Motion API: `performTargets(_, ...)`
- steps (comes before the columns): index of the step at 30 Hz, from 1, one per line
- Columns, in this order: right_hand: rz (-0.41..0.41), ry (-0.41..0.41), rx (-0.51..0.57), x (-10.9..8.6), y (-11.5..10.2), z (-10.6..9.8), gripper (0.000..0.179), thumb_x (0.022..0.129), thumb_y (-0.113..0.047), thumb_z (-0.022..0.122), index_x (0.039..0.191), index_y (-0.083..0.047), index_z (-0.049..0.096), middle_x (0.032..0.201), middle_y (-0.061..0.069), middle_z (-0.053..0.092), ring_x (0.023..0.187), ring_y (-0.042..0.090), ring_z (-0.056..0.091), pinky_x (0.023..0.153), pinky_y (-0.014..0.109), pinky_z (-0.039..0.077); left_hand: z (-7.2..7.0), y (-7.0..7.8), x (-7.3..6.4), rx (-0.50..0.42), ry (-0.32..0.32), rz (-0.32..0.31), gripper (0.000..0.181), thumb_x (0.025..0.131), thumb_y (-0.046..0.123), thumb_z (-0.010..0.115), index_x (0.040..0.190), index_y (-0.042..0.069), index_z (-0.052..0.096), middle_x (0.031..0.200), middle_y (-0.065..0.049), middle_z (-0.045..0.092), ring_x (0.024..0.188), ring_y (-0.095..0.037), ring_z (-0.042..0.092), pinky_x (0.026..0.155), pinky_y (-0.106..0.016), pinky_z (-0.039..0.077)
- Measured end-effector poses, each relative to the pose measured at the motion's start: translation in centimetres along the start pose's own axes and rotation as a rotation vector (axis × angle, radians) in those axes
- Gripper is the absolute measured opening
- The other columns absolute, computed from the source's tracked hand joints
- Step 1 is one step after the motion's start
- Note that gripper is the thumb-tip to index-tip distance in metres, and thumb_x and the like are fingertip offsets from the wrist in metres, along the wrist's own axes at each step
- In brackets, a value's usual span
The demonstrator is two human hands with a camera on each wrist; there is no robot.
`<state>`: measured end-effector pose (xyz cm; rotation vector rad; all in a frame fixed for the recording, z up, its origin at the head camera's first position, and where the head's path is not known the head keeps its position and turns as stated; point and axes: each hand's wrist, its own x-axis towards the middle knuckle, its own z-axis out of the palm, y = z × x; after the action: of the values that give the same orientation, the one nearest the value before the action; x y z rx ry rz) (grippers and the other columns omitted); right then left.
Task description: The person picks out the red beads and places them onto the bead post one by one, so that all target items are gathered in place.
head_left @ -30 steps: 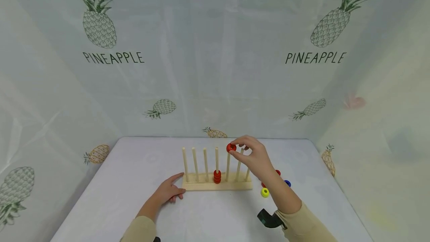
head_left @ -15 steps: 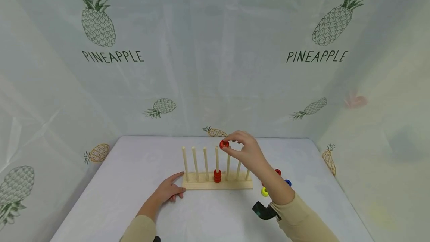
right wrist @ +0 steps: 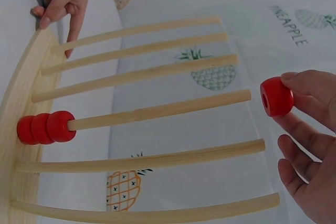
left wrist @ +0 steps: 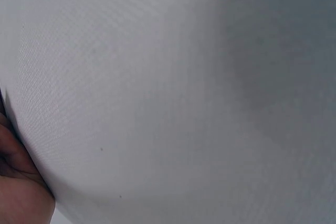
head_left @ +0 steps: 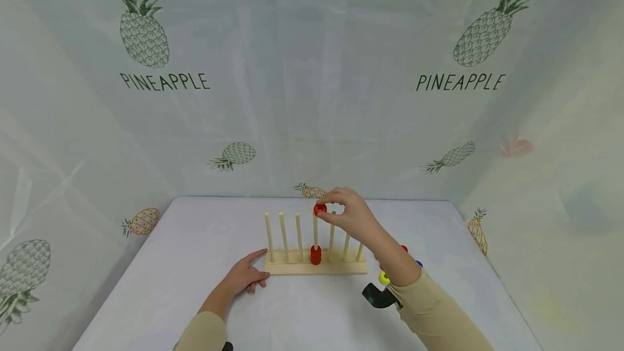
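Note:
The right hand (head_left: 352,216) pinches a red bead (right wrist: 277,97) between thumb and fingertips. This bead is at the top of the middle peg (right wrist: 157,115); the right wrist view shows a small gap between its hole and the peg's tip. Several red beads (head_left: 316,255) are stacked at the foot of that same peg. The wooden peg stand (head_left: 317,270) has a row of upright pegs. At its left end the left hand (head_left: 244,275) holds the base between thumb and straight index finger, other fingers bent. The left wrist view shows mostly pale cloth and part of that hand.
On the white tabletop (head_left: 302,313), right of the stand, lie a yellow bead (head_left: 384,278), a blue bead (head_left: 419,264) and a red bead (head_left: 404,248), partly behind the right forearm. Pale pineapple-print cloth (head_left: 312,112) hangs behind and around the table.
The right hand has carried the red bead leftward, from above the peg right of the middle one to the middle peg's top. The left hand has stayed at the stand's end.

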<state>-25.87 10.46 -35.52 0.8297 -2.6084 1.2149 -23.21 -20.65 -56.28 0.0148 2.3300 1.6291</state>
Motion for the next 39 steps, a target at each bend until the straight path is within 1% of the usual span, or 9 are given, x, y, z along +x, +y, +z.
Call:
performTargets(8, -0.009, -0.048, -0.002, 0.4, 0.2, 0.5, 0.019, 0.086, -0.02, 0.077, 0.105, -0.019, 0.076, 0.11, -0.007, 0.065, 0.113, 0.019, 0.051, 0.088, 0.044, 0.049, -0.1, -0.2, 0.0, -0.004, 0.0, 0.008, 0.076, 0.086, 0.012, 0.074, 0.15, 0.005, 0.034, 0.064, -0.009, 0.067, 0.04, -0.007, 0.044, 0.042, -0.022, 0.038)
performTargets(16, -0.025, -0.049, -0.035, 0.6, 0.2, 0.9, 0.02, 0.085, -0.016, 0.078, 0.104, -0.017, 0.076, 0.114, -0.002, 0.066, 0.121, 0.024, 0.05, 0.091, 0.044, 0.048, -0.1, -0.3, 0.0, -0.009, -0.006, 0.015, 0.077, 0.086, 0.012, 0.075, 0.15, 0.003, 0.033, 0.064, -0.009, 0.067, 0.04, -0.007, 0.044, 0.042, -0.023, 0.039)
performTargets(18, -0.02, -0.053, -0.038, 0.6, 0.2, 1.0, 0.02, 0.084, -0.016, 0.078, 0.105, -0.016, 0.076, 0.114, -0.002, 0.066, 0.123, 0.025, 0.048, 0.09, 0.044, 0.049, -0.1, -0.3, 0.0, -0.009, -0.004, 0.013, 0.077, 0.086, 0.012, 0.075, 0.15, 0.003, 0.033, 0.064, -0.009, 0.067, 0.04, -0.007, 0.044, 0.042, -0.023, 0.039)
performTargets(23, -0.017, -0.063, -0.04, 0.8, 0.1, 1.1, 0.021, 0.084, -0.015, 0.078, 0.105, -0.015, 0.076, 0.112, -0.002, 0.067, 0.125, 0.027, 0.047, 0.084, 0.042, 0.052, -0.1, -0.2, -0.1, -0.004, 0.004, 0.007, 0.076, 0.086, 0.011, 0.074, 0.15, 0.004, 0.034, 0.064, -0.009, 0.067, 0.04, -0.007, 0.044, 0.042, -0.022, 0.039)
performTargets(26, -0.01, -0.077, -0.044, 0.9, 0.1, 1.2, 0.02, 0.084, -0.015, 0.078, 0.104, -0.016, 0.076, 0.109, -0.004, 0.067, 0.124, 0.026, 0.047, 0.082, 0.041, 0.053, -0.1, -0.1, -0.1, -0.002, 0.007, 0.009, 0.076, 0.086, 0.01, 0.074, 0.15, 0.003, 0.034, 0.063, -0.008, 0.067, 0.04, -0.007, 0.044, 0.041, -0.022, 0.038)
performTargets(32, 0.008, -0.112, -0.078, 1.1, 0.3, 1.4, 0.019, 0.084, -0.015, 0.078, 0.103, -0.015, 0.077, 0.107, -0.003, 0.066, 0.121, 0.025, 0.048, 0.083, 0.038, 0.052, -0.1, -0.2, 0.0, 0.001, 0.005, 0.011, 0.075, 0.086, 0.01, 0.074, 0.15, 0.003, 0.034, 0.063, -0.008, 0.067, 0.039, -0.007, 0.043, 0.041, -0.021, 0.038)
performTargets(39, -0.02, -0.121, -0.099, 1.2, 0.3, 1.4, 0.018, 0.084, -0.017, 0.078, 0.102, -0.014, 0.077, 0.105, -0.002, 0.067, 0.112, 0.024, 0.052, 0.079, 0.035, 0.051, 0.0, -0.2, 0.1, 0.018, 0.006, 0.01, 0.076, 0.086, 0.011, 0.074, 0.15, 0.003, 0.034, 0.063, -0.007, 0.067, 0.039, -0.007, 0.043, 0.042, -0.022, 0.038)
